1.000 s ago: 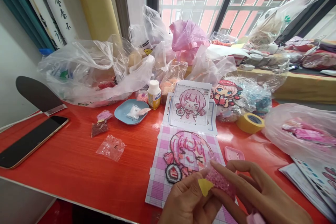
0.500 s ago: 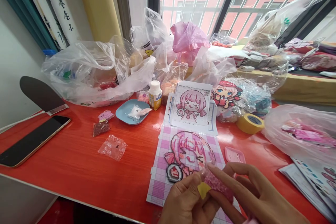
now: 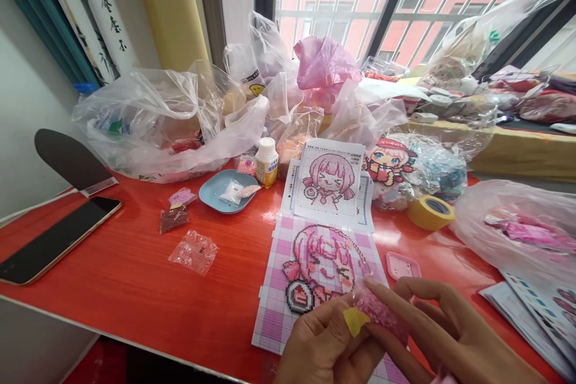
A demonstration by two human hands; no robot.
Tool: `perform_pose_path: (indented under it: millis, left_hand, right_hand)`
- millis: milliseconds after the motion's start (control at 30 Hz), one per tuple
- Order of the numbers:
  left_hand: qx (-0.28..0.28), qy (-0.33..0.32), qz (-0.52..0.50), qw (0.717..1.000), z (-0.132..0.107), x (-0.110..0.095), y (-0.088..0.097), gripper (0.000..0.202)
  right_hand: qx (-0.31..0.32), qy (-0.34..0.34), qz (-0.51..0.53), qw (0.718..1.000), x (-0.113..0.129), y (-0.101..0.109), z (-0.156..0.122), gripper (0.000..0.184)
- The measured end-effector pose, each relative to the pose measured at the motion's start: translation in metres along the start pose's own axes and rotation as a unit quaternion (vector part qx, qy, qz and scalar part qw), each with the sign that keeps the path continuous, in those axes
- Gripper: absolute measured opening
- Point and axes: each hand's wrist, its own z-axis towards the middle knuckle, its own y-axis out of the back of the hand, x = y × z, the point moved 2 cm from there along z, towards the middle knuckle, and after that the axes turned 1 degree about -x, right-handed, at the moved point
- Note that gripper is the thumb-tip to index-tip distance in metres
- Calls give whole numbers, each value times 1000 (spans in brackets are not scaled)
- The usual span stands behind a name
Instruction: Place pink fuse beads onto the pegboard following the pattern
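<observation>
Between my two hands is a small clear bag of pink beads (image 3: pixel 382 314) with a yellow sticker (image 3: pixel 355 320) on it. My left hand (image 3: pixel 321 342) pinches the bag's left side by the sticker. My right hand (image 3: pixel 450 327) holds its other side, the index finger laid along the top edge. Under the hands lies a pegboard (image 3: pixel 275 288) with a half-covered bead picture (image 3: pixel 330 264) of a pink-haired figure. A printed pattern sheet (image 3: pixel 332 177) of the same figure rests at its far edge. Something pink at the bottom edge, by my right hand, is mostly hidden.
A pink tray (image 3: pixel 403 266) sits right of the pegboard, with yellow tape (image 3: pixel 431 212) beyond. Leftward are a blue plate (image 3: pixel 211 199) with bead packets, a white bottle (image 3: pixel 267 163), an opened bag (image 3: pixel 194 252) and a phone (image 3: pixel 63 240). Plastic bags (image 3: pixel 166 126) line the back.
Both hands and the bead bag have shifted slightly to the right. The grip on the bag looks much the same, and the things on the table stay in place.
</observation>
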Motion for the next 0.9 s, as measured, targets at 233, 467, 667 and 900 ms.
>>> perform_pose_path:
  millis: [233, 467, 667, 900]
  left_hand:
    - [-32, 1, -1, 999, 1, 4, 8, 28]
    - [-39, 2, 12, 999, 2, 5, 11, 28]
    - [-40, -27, 40, 998, -1, 1, 6, 32]
    - [-99, -39, 55, 993, 1, 2, 12, 40]
  right_hand:
    - [7, 2, -47, 999, -2, -4, -5, 44]
    - [13, 26, -29, 999, -3, -1, -3, 41]
    - [16, 38, -40, 998, -1, 2, 4, 33]
    - [3, 46, -14, 999, 2, 1, 13, 29]
